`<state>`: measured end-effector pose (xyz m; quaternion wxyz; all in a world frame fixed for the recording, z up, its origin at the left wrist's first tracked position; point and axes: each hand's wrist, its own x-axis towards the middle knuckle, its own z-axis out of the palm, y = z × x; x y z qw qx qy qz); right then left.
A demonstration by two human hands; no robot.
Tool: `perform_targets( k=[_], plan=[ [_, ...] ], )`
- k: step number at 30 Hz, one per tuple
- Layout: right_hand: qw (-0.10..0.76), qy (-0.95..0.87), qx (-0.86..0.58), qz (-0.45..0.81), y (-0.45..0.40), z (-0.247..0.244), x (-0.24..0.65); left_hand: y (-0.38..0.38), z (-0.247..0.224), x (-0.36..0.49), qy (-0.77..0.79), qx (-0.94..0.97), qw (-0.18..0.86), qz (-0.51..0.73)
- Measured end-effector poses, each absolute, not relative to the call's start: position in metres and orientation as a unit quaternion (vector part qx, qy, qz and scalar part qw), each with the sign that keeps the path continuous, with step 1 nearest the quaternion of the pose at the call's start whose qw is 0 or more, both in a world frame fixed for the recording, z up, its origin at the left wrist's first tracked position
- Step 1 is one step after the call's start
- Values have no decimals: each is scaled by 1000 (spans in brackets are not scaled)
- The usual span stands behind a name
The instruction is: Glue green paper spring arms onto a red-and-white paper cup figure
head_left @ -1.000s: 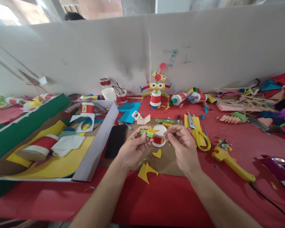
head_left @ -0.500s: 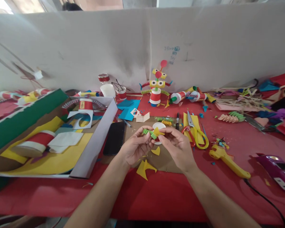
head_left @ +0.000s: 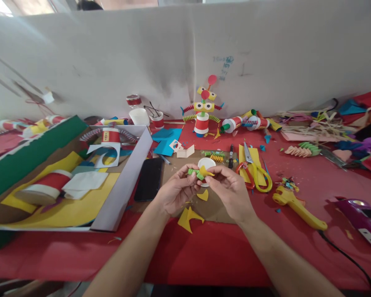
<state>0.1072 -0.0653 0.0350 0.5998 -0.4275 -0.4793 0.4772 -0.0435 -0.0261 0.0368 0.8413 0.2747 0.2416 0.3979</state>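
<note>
My left hand (head_left: 181, 189) is closed on a green folded paper spring (head_left: 193, 172), pinched between thumb and fingers. Against the spring's right end, my right hand (head_left: 230, 187) pinches a small yellow paper piece (head_left: 205, 171) with pointed tips; the two pieces touch. Partly behind the fingers is a white-rimmed paper cup (head_left: 207, 163). Below the hands, a yellow paper scrap (head_left: 190, 218) and a smaller yellow piece (head_left: 203, 195) lie on and by a brown cardboard sheet (head_left: 218, 212). Another folded strip, green and orange (head_left: 215, 156), rests behind the cup.
Right of my hands lie yellow-handled scissors (head_left: 258, 173), a yellow glue gun (head_left: 298, 208) with a cord, and a purple power strip (head_left: 360, 220). To the left are a black phone (head_left: 148, 179) and an open box (head_left: 116, 206). A paper-cup figure (head_left: 201, 123) stands behind.
The view has shifted slightly. Both hands keep their hold on the green spring and the yellow piece, almost without moving.
</note>
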Motion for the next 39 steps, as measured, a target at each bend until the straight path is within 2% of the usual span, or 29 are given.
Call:
perform_targets(
  k=[19, 39],
  plan=[
    [579, -465, -453, 494, -61, 30, 108, -28, 38, -38, 257, 260, 844, 392],
    [601, -462, -411, 506, -62, 35, 105, -24, 37, -45, 232, 272, 844, 400]
  ],
)
